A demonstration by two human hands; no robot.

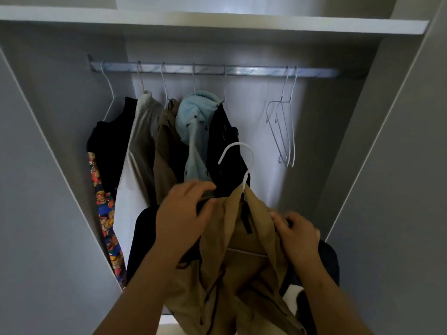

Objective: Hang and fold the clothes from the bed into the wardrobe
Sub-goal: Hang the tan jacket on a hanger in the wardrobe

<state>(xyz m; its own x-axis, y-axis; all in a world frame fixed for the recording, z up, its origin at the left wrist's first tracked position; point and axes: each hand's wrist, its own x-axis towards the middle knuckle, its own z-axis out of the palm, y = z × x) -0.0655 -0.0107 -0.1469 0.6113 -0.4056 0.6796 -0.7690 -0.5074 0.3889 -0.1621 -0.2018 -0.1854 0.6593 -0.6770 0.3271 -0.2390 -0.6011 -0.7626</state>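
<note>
the tan jacket sits low centre on a white hanger, hook up at 12 o'clock; the left hand pinches its collar at 10, the right hand grips its shoulder at 3 (fitting step, i judge). next: lift the hook to the rail gap at 1.

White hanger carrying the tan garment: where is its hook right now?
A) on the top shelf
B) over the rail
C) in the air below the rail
C: the white hanger has its hook free, well below the rail, while the left hand and right hand grip the tan garment.
</note>
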